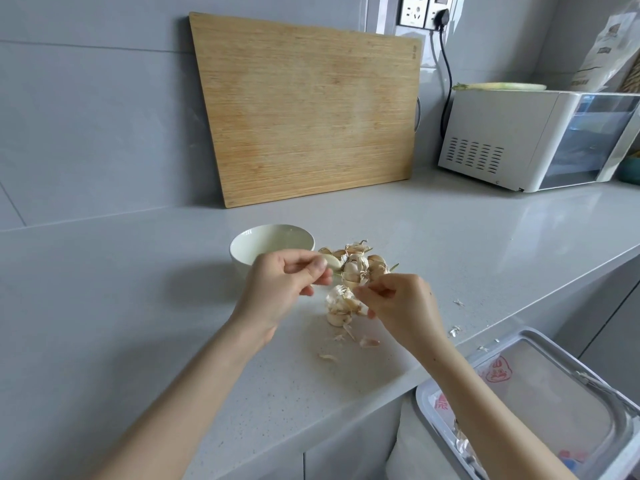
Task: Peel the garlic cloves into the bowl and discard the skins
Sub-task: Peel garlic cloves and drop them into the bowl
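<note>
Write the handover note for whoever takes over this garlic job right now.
Left hand pinches a peeled clove beside the bowl; right hand seems to pinch a skin scrap.
Broken garlic heads lie on the counter right of the bowl; loose skins near them; bin below the counter edge.
Done: one clove peeled. Left: drop it in the bowl, peel the rest, bin the skins.
</note>
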A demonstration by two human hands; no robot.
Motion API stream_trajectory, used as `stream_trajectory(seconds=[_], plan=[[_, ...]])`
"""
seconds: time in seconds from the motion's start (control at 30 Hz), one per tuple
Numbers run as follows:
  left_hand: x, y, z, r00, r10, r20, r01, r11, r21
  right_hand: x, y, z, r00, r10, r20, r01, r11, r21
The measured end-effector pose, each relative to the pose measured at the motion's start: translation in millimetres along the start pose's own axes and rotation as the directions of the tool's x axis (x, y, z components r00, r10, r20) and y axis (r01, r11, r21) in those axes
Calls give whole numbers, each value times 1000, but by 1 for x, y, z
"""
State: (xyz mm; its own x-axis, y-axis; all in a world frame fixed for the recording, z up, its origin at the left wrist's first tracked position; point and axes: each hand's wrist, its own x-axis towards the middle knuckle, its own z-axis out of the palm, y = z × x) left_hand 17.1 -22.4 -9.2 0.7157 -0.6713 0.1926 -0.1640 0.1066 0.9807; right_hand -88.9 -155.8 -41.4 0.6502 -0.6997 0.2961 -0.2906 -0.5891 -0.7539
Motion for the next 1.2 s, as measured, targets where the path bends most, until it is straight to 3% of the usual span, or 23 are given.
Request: stream_trajectory(seconds=[0.1, 0.2, 0.33, 0.7, 0.83, 0.93, 1.07, 1.2], plan=[[9, 10, -16, 989, 110, -98, -101, 991, 91, 4, 0, -5, 999, 36, 18, -33, 988, -150], [23, 13, -34, 963, 191, -189, -124, 940, 318, 6, -1, -11, 995, -2, 100, 17, 989, -147], [36, 11, -46, 952, 232, -201, -77, 815, 575, 9, -1, -12, 988, -63, 144, 78, 991, -105], [52, 5, -50, 978, 154, -140, -6, 691, 723, 9, -3, -8, 984, -68, 164, 80, 994, -72], [41, 11, -41, 935, 319, -156, -76, 611, 788, 9, 3, -12, 981, -61, 186, 83, 990, -114], [22, 7, -22, 880, 474, -22, -288, 570, 769, 9, 6, -9, 987, -57, 153, 71, 994, -87], [3, -19, 4, 895, 271, 355, -447, 522, 726, 4, 8, -4, 987, -70, 145, 80, 995, -66], [5, -39, 12, 905, 175, 389, -416, 561, 716, 1, 10, 5, 995, -50, 88, 55, 997, -50]])
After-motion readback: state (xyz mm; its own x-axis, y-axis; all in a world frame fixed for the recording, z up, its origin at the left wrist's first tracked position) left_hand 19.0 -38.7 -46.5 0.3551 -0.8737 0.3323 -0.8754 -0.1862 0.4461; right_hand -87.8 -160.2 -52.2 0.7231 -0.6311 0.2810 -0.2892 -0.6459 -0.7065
